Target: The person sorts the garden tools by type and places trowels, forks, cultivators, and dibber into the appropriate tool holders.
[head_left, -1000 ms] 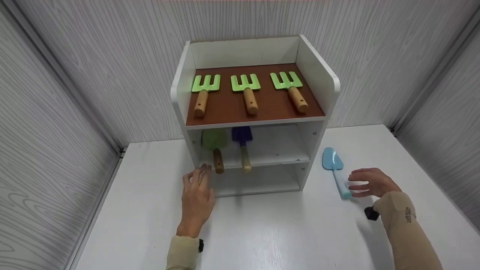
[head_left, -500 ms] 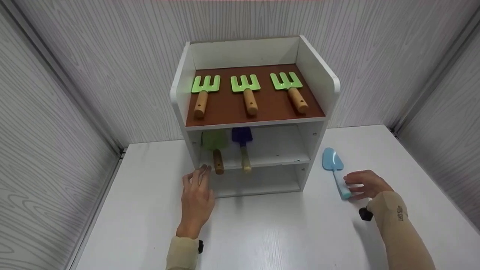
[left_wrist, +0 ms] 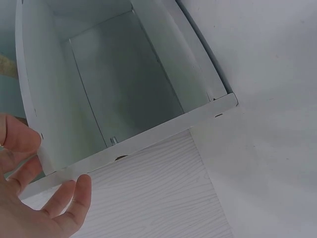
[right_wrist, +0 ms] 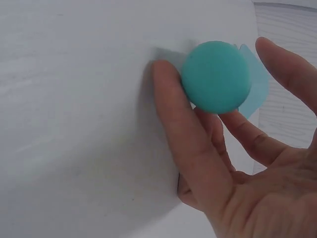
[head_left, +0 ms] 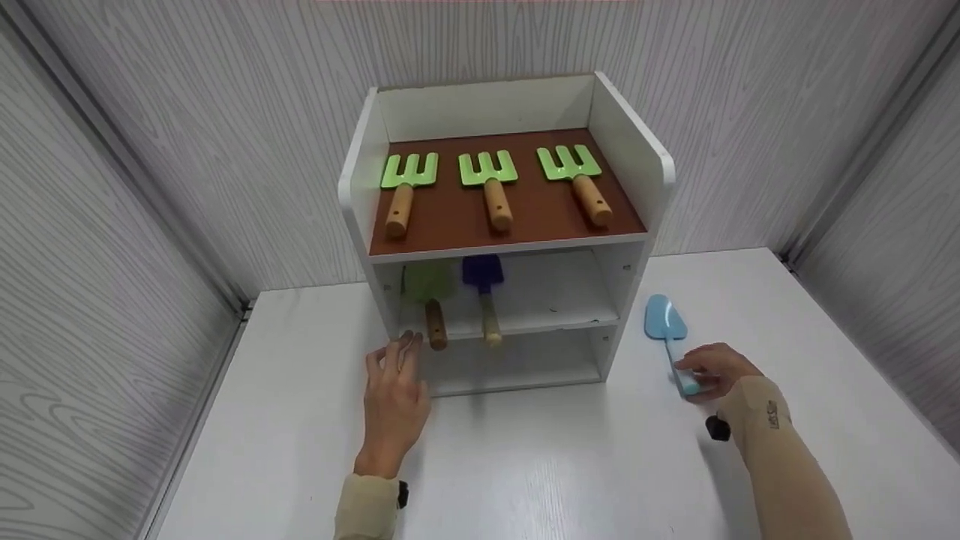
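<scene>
In the head view, a white shelf unit (head_left: 634, 300) stands on the white table. My left hand (head_left: 395, 401) holds its left front edge, with fingers (left_wrist: 81, 196) on the side panel in the left wrist view. To the right, a light-blue toy trowel (head_left: 664, 318) lies on the table, handle toward me. My right hand (head_left: 716, 367) is around the handle's near end. The right wrist view shows the round teal handle end (right_wrist: 216, 77) between spread fingers (right_wrist: 171, 99). One finger lies close beside it and another stands apart. Firm contact cannot be made out.
Three green hand forks (head_left: 487, 171) with wooden handles lie on the brown top shelf. A green trowel (head_left: 436, 326) and a purple-bladed trowel (head_left: 483, 271) lie on the middle shelf, handles jutting over its edge. Grey wood-grain walls (head_left: 135, 187) enclose the table.
My right hand has moved left to the blue trowel, and its fingers have come around the handle. The trowel has not moved. The left hand stays at the shelf edge.
</scene>
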The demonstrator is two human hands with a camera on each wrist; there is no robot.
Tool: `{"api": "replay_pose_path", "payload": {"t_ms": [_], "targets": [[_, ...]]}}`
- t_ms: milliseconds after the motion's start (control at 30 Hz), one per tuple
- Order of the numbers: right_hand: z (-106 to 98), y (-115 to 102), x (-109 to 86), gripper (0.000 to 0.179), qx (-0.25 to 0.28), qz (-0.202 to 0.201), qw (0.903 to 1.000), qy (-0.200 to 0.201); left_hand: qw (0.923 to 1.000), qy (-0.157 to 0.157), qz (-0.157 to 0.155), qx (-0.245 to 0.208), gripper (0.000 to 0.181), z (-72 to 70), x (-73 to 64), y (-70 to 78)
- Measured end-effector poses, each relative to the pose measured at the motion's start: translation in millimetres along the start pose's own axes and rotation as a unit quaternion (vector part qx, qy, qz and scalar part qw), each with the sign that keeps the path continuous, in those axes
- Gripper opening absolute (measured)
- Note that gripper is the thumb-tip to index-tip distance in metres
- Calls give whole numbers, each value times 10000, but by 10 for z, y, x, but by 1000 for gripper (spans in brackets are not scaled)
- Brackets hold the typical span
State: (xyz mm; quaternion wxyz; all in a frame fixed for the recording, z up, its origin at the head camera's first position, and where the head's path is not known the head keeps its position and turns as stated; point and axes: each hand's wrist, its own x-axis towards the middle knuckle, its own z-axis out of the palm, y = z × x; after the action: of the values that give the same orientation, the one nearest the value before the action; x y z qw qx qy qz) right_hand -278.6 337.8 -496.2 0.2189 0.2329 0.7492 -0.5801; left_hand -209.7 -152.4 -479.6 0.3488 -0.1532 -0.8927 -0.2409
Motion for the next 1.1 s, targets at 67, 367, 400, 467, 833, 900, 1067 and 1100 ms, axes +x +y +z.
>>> {"api": "replay_pose_path", "payload": {"t_ms": [67,367,400,467,833,900,1067,1100], "targets": [[22,11,29,69,-33,-6,10000,22,10000,7,-7,-4,55,4,-5,-3],[141,-10,124,70,-247,128,9994,214,9998,44,-182,5,53,-29,-36,-42],[152,-17,124,68,-291,117,9992,230,9998,59,-204,-27,52,-28,-36,-46],[176,-24,110,67,-303,109,9992,249,9996,88,-254,-82,50,-34,-34,-51],[138,17,118,69,-285,165,9992,247,9995,12,-304,-123,48,-8,5,-41],[94,16,103,68,-284,159,9992,233,9994,-33,-329,-136,47,5,23,-22],[2,20,77,59,-485,-87,9987,90,9991,64,-311,-266,46,39,62,3],[-12,25,72,59,-501,-118,9987,63,9991,92,-293,-292,46,47,64,6]]}}
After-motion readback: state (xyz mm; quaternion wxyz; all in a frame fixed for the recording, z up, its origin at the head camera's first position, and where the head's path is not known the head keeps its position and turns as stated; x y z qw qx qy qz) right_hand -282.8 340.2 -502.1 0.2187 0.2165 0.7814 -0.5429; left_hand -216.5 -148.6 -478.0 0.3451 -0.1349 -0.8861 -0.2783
